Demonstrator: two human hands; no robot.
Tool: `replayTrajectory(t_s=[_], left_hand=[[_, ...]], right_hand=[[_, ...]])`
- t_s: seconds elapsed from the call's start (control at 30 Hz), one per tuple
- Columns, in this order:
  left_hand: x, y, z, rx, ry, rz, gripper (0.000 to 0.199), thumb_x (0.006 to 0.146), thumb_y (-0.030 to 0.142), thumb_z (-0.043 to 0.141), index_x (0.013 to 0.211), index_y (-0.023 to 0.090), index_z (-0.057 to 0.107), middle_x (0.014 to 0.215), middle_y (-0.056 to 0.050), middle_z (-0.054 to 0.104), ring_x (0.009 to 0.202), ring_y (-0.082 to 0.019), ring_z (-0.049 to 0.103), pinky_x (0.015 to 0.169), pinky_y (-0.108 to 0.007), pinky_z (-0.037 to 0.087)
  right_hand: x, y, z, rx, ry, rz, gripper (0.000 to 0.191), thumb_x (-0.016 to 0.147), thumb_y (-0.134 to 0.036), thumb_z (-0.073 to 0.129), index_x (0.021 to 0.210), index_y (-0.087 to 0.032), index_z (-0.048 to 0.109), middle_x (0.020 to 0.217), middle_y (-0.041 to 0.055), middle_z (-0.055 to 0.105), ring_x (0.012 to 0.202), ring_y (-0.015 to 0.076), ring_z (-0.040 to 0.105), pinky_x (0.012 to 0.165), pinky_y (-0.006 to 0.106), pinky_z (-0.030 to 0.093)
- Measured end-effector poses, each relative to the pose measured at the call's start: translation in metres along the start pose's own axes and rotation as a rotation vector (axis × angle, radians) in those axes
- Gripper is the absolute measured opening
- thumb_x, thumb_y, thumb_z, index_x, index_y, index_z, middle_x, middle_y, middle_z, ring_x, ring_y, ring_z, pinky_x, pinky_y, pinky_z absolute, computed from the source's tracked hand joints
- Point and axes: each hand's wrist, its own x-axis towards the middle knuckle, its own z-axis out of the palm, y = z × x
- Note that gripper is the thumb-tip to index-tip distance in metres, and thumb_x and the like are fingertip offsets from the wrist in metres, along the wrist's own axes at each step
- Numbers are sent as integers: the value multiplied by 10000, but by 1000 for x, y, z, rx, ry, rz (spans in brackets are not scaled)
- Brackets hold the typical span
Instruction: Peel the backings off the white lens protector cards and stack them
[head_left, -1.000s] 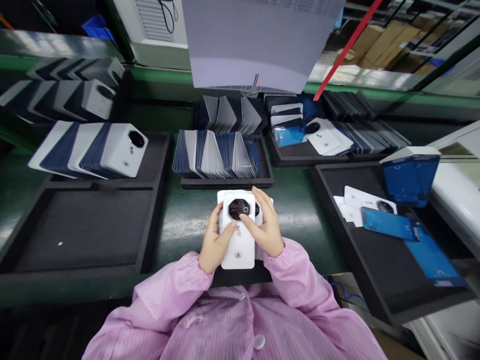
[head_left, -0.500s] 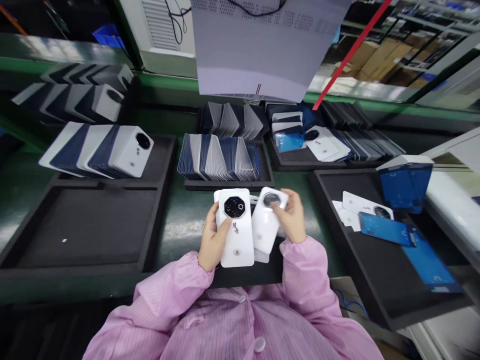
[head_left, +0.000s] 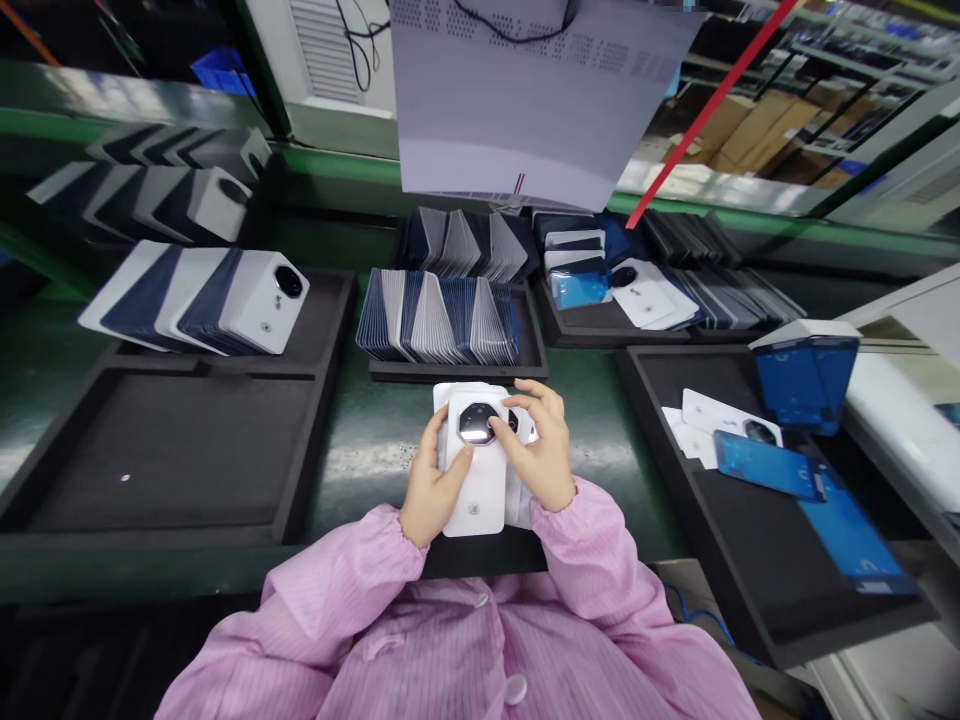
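So the left hand has a white rectangular phone back panel held by its left edge, thumb on the face, fingers tucked around the side. The right hand is half curled, thumb up against the panel's dark octagonal camera window, index finger bent over near the top corner. Can't tell if that hand's really gripping or just touching. More pale panels poke out from behind, between the two hands, all just above the dark green bench.

Straight past the hands there's a shallow black tray with fanned navy and white panels. Off left of the hands, a big black two-section tray carries another leaning fan. Off right, a deep black tray holds loose white panels plus blue film-covered ones.
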Motion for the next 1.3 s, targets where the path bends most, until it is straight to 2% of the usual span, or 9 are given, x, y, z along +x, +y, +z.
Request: replayTrajectory(t_s=[0.17, 0.23, 0.3, 0.37, 0.47, 0.53, 0.83, 1.0, 1.3], left_hand=[[-2, -4, -2, 42, -23, 46, 583, 858, 331, 611, 1392, 230, 402, 1456, -112, 463, 1345, -253, 444, 1119, -407, 351], [-2, -3, -1, 50, -26, 33, 575, 859, 331, 609, 1388, 226, 407, 1455, -115, 464, 1341, -254, 448, 1120, -413, 350], [-1, -2, -1, 40, -21, 9, 566, 857, 326, 607, 1376, 213, 414, 1443, -122, 475, 1330, -254, 460, 1116, -416, 356], [0, 1, 0, 25, -11, -11, 560, 848, 318, 611, 1363, 201, 424, 1421, -128, 496, 1312, -254, 481, 1105, -412, 373], [2, 4, 0, 35, 16, -16, 547, 831, 304, 623, 1339, 199, 449, 1390, -120, 527, 1296, -252, 501, 1099, -397, 382], [2, 5, 0, 37, 18, -22, 538, 829, 303, 624, 1331, 207, 457, 1379, -112, 540, 1284, -251, 514, 1092, -395, 390], [4, 5, -2, 61, 41, -26, 534, 814, 280, 628, 1320, 214, 471, 1383, -103, 543, 1290, -251, 509, 1092, -385, 390], [4, 3, -3, 53, 23, -20, 536, 822, 305, 620, 1327, 218, 464, 1388, -109, 535, 1289, -258, 508, 1093, -401, 386], [3, 3, -4, 70, 11, -4, 535, 831, 320, 610, 1327, 193, 454, 1371, -126, 546, 1270, -261, 526, 1080, -400, 399]], right_hand=[[0, -2, 4, 19, -92, 91, 50, 805, -239, 662, 804, -222, 616, 1143, 86, 603, 1121, 274, 545, 978, 527, 439], [-2, 1, 5, 21, -73, 65, 59, 817, -222, 642, 770, -219, 607, 1155, 84, 598, 1153, 276, 533, 998, 536, 423], [-6, 2, 7, -10, -18, -44, 55, 823, -194, 618, 778, -221, 604, 1173, 90, 589, 1231, 291, 484, 1012, 540, 412], [-11, 1, 9, -17, 0, -202, 81, 819, -148, 596, 817, -229, 598, 1103, 81, 631, 1226, 288, 510, 996, 533, 426], [-18, 0, 11, 42, -33, -390, 169, 810, -80, 571, 860, -242, 570, 886, 20, 709, 978, 235, 675, 979, 528, 434], [-21, -1, 12, 100, -32, -439, 213, 802, -58, 566, 895, -249, 545, 819, -9, 728, 849, 205, 716, 975, 527, 444], [-26, -2, 10, 141, -110, -511, 323, 790, -44, 586, 1054, -227, 554, 814, 24, 752, 763, 180, 734, 875, 442, 546], [-26, -3, 10, 156, -81, -509, 342, 809, -36, 565, 1088, -233, 555, 838, 28, 757, 759, 172, 734, 815, 412, 590], [-27, -4, 9, 179, -76, -503, 328, 782, -10, 577, 1056, -191, 583, 830, 47, 758, 762, 169, 733, 901, 427, 547]])
